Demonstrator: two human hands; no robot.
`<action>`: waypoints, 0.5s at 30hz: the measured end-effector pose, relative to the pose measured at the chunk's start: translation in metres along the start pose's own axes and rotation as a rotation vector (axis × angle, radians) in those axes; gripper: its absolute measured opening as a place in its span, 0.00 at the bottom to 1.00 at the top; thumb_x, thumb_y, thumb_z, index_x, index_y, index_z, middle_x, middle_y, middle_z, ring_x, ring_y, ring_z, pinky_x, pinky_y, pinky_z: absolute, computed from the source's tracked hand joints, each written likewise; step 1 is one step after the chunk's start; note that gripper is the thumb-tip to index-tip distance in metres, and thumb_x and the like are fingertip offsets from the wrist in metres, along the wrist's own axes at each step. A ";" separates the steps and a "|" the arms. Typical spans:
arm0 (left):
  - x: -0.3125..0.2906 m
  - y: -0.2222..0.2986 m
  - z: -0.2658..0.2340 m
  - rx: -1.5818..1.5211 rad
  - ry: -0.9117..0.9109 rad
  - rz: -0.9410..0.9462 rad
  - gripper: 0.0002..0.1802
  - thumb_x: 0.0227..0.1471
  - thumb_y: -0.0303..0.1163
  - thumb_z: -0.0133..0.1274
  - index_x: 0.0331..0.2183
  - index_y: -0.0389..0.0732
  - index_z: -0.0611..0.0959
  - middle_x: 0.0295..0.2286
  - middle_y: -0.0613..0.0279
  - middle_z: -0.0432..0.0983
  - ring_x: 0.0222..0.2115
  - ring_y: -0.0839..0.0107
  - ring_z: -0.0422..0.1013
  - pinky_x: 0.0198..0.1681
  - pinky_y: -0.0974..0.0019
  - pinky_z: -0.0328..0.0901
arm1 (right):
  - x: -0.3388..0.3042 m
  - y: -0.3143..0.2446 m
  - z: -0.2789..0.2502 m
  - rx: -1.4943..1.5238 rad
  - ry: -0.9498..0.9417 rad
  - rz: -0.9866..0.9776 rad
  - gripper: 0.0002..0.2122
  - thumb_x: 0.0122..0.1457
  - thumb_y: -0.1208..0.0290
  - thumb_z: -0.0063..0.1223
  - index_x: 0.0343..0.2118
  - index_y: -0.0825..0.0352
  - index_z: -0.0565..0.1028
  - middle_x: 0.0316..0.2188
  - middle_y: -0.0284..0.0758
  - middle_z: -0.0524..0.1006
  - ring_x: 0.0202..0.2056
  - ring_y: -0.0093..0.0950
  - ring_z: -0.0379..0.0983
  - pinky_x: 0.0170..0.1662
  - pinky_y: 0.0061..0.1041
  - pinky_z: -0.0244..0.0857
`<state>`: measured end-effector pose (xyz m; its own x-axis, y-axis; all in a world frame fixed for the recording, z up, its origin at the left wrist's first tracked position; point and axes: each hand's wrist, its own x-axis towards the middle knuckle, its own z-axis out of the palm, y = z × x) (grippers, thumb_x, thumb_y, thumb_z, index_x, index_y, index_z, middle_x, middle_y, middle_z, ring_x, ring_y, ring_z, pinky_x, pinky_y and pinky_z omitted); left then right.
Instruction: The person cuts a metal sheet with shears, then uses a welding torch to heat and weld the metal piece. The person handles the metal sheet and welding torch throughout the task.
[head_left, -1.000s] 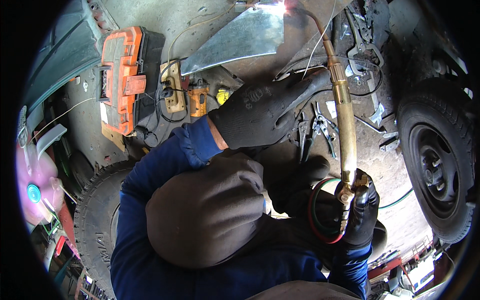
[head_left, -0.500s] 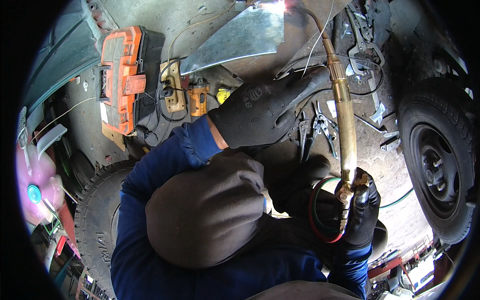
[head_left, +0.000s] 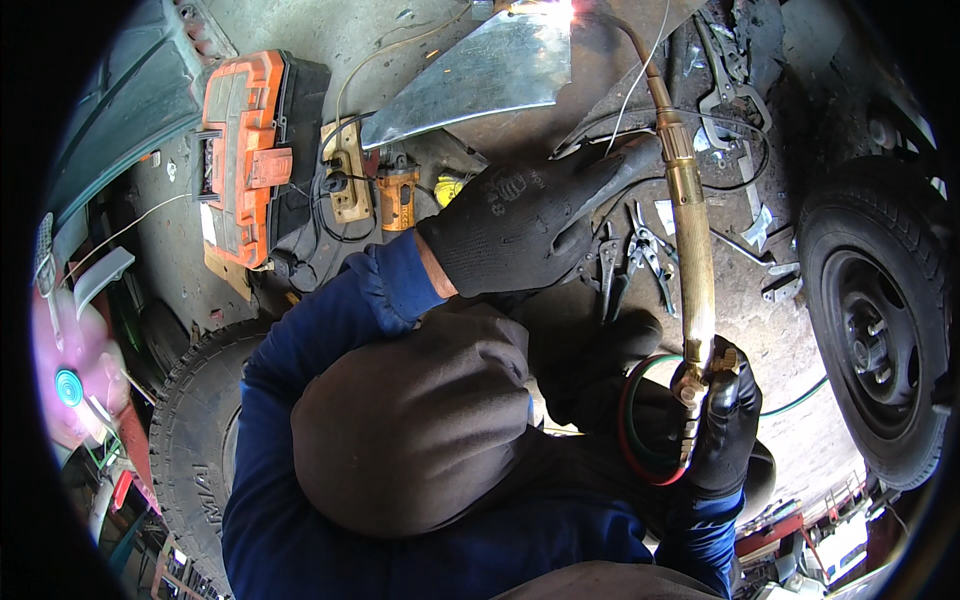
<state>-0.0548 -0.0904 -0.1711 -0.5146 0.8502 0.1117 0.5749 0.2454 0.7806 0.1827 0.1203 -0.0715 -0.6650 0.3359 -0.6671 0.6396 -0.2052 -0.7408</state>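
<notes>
A brass gas welding torch (head_left: 692, 250) runs up the right side of the view. My right hand (head_left: 728, 425), in a black glove, is closed around its lower end beside the valve knob. Red and green hoses (head_left: 632, 440) loop at that end. The torch's bent neck reaches a bright glow at the top edge, by the corner of a shiny metal sheet (head_left: 480, 75). My left hand (head_left: 530, 220), also black-gloved, is closed on a thin welding rod (head_left: 636, 85) that slants up towards the glow. Its gripping fingertips are partly hidden.
An orange and black toolbox (head_left: 245, 160) stands at left, near a wooden socket board (head_left: 346, 185) and an orange power tool (head_left: 397, 195). Snips and pliers (head_left: 645, 255) lie beyond my knees. Clamps (head_left: 725, 90) lie at far right, above a wheel (head_left: 870, 320). Another tyre (head_left: 195, 450) is at left.
The torch tip and its glow have shifted very slightly right. Small sparks now show over the metal sheet. Both hands keep almost the same place and hold.
</notes>
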 end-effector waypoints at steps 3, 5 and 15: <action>0.000 0.000 0.000 -0.019 -0.010 -0.021 0.48 0.55 0.22 0.52 0.74 0.52 0.58 0.32 0.45 0.79 0.19 0.56 0.72 0.27 0.52 0.71 | 0.000 -0.002 0.001 -0.042 0.015 -0.001 0.25 0.72 0.47 0.54 0.50 0.70 0.78 0.36 0.29 0.81 0.36 0.18 0.76 0.42 0.21 0.70; -0.001 -0.001 0.000 -0.018 -0.044 -0.054 0.48 0.55 0.23 0.52 0.74 0.52 0.58 0.35 0.44 0.79 0.19 0.56 0.73 0.27 0.52 0.71 | 0.000 -0.002 0.001 -0.023 0.016 -0.003 0.25 0.72 0.47 0.55 0.50 0.70 0.78 0.36 0.29 0.81 0.36 0.17 0.76 0.42 0.21 0.70; -0.001 -0.006 0.004 0.020 -0.006 -0.003 0.45 0.58 0.26 0.52 0.74 0.50 0.58 0.18 0.53 0.73 0.14 0.59 0.71 0.20 0.54 0.69 | -0.001 -0.002 0.003 0.082 0.024 0.038 0.28 0.69 0.44 0.57 0.52 0.70 0.77 0.36 0.29 0.81 0.36 0.17 0.76 0.42 0.21 0.71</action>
<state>-0.0545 -0.0908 -0.1783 -0.5125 0.8521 0.1058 0.5860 0.2570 0.7685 0.1813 0.1172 -0.0696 -0.6308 0.3484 -0.6933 0.6296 -0.2925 -0.7198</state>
